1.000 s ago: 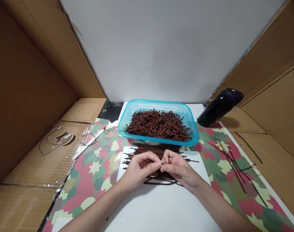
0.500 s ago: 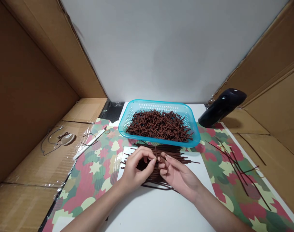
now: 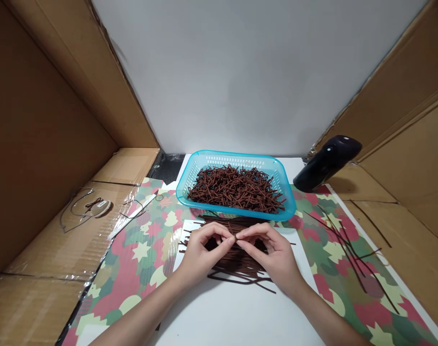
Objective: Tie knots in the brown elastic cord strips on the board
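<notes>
Above a bundle of long brown cords (image 3: 240, 265), my left hand (image 3: 203, 247) and my right hand (image 3: 274, 250) meet fingertip to fingertip. Thumb and index finger of each are pinched together on a brown cord (image 3: 235, 238), of which only a tiny bit shows between them. The bundle lies crosswise on a white sheet (image 3: 200, 312), partly hidden by both hands. Just behind it stands a blue plastic basket (image 3: 237, 211), holding a heap of short, kinked brown cord pieces (image 3: 235, 190).
At the right rear a dark, tilted object (image 3: 327, 163) stands on the table. Loose brown cords (image 3: 352, 250) lie on the camouflage-patterned cover (image 3: 147, 283). To the left are a white pointed tool (image 3: 132, 216) and a small beige oval object (image 3: 101, 208). Cardboard walls (image 3: 42, 120) flank the space.
My right hand has turned and closed its thumb and index finger on the cord beside my left fingertips. My left hand keeps its pinch in nearly the same place.
</notes>
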`<state>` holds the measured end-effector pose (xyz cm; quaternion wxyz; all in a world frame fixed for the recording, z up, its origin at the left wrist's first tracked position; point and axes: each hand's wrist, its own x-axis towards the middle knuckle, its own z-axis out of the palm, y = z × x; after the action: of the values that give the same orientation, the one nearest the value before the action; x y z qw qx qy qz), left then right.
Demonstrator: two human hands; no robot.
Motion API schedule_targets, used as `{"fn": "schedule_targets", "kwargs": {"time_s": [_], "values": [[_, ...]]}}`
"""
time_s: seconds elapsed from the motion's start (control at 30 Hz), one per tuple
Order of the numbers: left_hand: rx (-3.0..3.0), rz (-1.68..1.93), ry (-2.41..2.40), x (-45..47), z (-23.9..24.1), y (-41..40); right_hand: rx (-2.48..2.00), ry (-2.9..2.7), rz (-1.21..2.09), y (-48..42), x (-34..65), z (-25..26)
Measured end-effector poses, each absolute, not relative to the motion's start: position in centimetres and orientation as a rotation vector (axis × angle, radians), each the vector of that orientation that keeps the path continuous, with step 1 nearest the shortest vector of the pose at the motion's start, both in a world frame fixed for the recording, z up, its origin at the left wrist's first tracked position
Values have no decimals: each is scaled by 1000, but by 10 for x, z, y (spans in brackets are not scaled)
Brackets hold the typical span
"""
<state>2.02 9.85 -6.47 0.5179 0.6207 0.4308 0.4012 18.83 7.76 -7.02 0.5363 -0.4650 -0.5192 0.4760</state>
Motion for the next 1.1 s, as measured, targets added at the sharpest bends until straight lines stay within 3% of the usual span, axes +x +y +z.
{"fn": "schedule_targets", "kwargs": {"time_s": [0.23, 0.6, 0.8, 1.1], "values": [[1519, 808, 1038, 17, -64, 101, -1097, -1370, 1120, 80, 191, -73], [2086, 563, 894, 9, -54, 104, -1057, -1330, 1489, 83, 195, -70], [1700, 495, 835, 9, -50, 101, -788, -1108, 1847, 82, 193, -72], [1291, 517, 726, 8, -53, 103, -641, -836, 2047, 80, 189, -75]]}}
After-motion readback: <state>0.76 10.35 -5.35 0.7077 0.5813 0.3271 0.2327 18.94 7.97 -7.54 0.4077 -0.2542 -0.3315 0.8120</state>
